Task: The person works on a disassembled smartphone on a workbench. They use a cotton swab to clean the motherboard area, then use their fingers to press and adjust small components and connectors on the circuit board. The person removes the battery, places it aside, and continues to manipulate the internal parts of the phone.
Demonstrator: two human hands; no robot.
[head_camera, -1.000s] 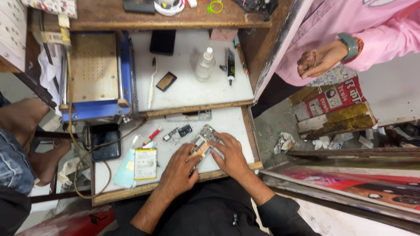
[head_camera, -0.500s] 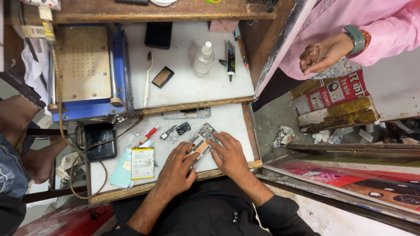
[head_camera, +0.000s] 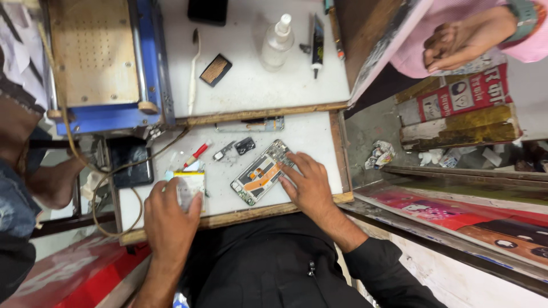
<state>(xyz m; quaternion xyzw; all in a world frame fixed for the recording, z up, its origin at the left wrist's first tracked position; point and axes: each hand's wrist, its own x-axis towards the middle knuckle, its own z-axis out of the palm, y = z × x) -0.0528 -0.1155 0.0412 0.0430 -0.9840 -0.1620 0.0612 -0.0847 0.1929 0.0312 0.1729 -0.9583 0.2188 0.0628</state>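
Since the earlier frame, the left hand (head_camera: 168,214) is no longer pressing on the opened phone (head_camera: 262,173); it is now lying further left, over a flat yellowish rectangular battery pack (head_camera: 190,185) with a glossy wrapped face. Its fingers are lying together and curling over the pack's near edge, thumb on the right side; whether they are gripping or only resting is not clear. The right hand (head_camera: 308,182) is pressing flat on the phone, fingers spread slightly apart, their tips touching its right end. The phone is lying slanted on the white matte worktop (head_camera: 308,134), its back off, showing grey metal shielding and an orange strip, just left of the right fingertips. Beyond the left fingers a red-handled tool (head_camera: 198,152) and 2 small dark parts (head_camera: 244,145) are lying loose. Further off, a clear plastic bottle (head_camera: 276,44) is standing. Another person's hand (head_camera: 456,40), in a pink sleeve, is resting at the upper right.
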